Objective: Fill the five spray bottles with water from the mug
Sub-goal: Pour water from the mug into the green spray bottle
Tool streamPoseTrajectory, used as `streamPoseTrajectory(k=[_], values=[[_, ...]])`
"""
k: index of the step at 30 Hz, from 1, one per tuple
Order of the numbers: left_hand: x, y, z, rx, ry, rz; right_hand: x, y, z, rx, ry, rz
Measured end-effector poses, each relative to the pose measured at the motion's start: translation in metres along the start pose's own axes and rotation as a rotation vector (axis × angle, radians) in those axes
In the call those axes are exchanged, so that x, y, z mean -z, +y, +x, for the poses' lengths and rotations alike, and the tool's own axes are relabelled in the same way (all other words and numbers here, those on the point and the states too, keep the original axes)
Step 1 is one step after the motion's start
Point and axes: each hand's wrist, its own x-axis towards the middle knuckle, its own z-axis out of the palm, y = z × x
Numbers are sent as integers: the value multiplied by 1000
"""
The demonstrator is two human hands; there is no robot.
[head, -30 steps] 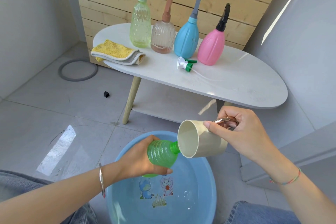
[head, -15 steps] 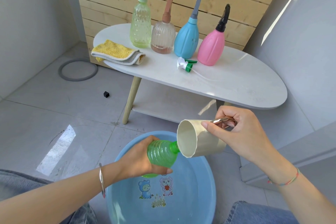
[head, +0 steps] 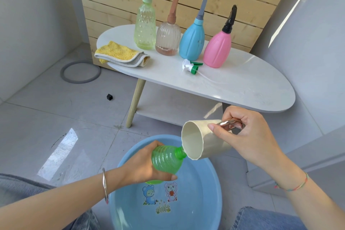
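Note:
My left hand [head: 143, 166] grips a green ribbed bottle [head: 166, 160] without its cap, tilted over the blue basin [head: 211, 183]. My right hand [head: 248, 136] holds the cream mug [head: 203, 140] by its metal handle, tipped on its side, with its rim against the bottle's open neck. Four capped spray bottles stand on the white table [head: 242, 84]: pale green [head: 145, 28], clear brown [head: 168, 38], blue [head: 192, 42], pink [head: 217, 50]. The green-and-white spray head [head: 191, 66] lies on the table in front of them.
A folded yellow cloth [head: 119, 55] lies on the table's left end. The basin holds water and has cartoon stickers. A grey ring [head: 80, 72] and a small black cube [head: 109, 97] lie on the tiled floor. A wooden slat wall stands behind the table.
The mug and bottle have stayed almost in place; my right hand has tipped the mug very slightly further toward the bottle's neck.

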Motion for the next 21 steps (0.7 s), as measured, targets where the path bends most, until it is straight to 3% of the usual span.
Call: streamPoseTrajectory(k=[21], values=[[-1,1,0,41,-23,-68,-4,0,0,205,-21,-86]])
